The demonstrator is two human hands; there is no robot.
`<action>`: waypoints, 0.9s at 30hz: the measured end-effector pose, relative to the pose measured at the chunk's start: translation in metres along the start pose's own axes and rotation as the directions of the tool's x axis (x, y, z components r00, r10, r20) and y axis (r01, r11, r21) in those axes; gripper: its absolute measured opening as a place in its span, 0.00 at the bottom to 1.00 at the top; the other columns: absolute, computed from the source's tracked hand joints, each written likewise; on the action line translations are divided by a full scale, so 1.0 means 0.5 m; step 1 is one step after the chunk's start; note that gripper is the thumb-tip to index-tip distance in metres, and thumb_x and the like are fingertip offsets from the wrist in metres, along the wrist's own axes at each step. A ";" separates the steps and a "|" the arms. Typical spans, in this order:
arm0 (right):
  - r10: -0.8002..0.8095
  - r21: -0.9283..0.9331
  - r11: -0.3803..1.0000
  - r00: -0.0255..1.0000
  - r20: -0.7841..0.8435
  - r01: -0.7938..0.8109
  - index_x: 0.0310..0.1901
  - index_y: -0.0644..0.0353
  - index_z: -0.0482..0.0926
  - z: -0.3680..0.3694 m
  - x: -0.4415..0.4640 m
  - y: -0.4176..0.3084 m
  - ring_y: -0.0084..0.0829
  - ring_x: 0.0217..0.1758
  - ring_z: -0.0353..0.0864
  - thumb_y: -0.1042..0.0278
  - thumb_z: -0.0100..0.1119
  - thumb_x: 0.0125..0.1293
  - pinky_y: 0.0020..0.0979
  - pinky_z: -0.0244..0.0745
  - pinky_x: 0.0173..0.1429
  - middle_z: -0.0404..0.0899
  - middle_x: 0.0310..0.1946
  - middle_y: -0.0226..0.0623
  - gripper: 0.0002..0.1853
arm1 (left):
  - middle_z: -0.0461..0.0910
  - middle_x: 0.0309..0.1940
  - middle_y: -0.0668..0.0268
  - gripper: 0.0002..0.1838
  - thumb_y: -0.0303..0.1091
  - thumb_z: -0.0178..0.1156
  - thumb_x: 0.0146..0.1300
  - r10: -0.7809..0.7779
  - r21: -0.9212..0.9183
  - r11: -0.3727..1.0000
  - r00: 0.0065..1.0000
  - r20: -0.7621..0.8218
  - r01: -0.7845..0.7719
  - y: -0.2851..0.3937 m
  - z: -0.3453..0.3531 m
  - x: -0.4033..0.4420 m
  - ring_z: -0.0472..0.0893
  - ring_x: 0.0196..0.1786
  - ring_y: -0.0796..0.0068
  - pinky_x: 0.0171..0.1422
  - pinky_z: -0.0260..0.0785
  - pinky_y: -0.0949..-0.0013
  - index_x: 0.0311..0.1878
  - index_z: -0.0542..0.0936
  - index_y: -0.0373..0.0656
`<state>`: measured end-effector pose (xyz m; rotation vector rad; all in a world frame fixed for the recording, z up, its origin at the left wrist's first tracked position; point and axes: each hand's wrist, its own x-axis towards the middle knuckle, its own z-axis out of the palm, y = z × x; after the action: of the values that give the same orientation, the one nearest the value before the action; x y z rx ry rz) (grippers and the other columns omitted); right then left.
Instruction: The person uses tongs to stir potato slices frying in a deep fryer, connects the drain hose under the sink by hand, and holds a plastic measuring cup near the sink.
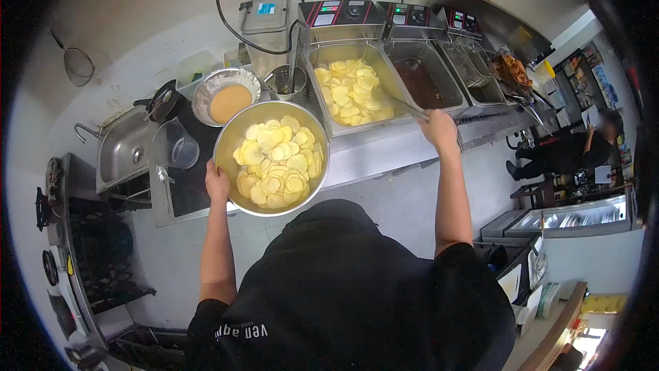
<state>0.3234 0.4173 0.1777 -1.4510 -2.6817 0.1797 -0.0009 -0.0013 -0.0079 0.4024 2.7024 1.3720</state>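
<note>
My left hand (217, 182) is closed on the left rim of a large steel bowl (226, 148), tilted toward me. Thin round potato slices (274, 155) fill much of the bowl. Closed around a long metal utensil handle (410, 109) is my right hand (439, 129), to the right of the first fryer. The handle slants toward that fryer's basin; its head is blurred, so I cannot tell its kind. More pale yellow potato slices (350, 89) crowd the basin of the left fryer (374, 126).
A second fryer (419, 72) holds dark oil. Left of the fryers are a bowl of tan batter (230, 103), a clear jug (182, 148) and a sink (134, 144). A perforated metal holder (285, 84) stands behind the steel bowl. Another person (576, 148) is at far right.
</note>
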 end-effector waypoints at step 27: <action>-0.150 0.209 0.964 0.985 -0.081 0.164 0.53 0.64 0.72 0.126 -0.070 -0.108 0.56 0.44 0.78 0.63 0.50 0.65 0.48 0.71 0.47 0.78 0.39 0.59 0.18 | 0.78 0.44 0.45 0.18 0.29 0.49 0.61 -0.051 0.061 0.997 0.997 -0.065 0.054 0.012 -0.007 -0.010 0.77 0.48 0.45 0.51 0.68 0.51 0.55 0.70 0.44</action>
<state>0.2896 0.3547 0.1224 -1.1567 -2.6147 0.3910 0.0044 -0.0023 -0.0012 0.2953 2.7910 1.3112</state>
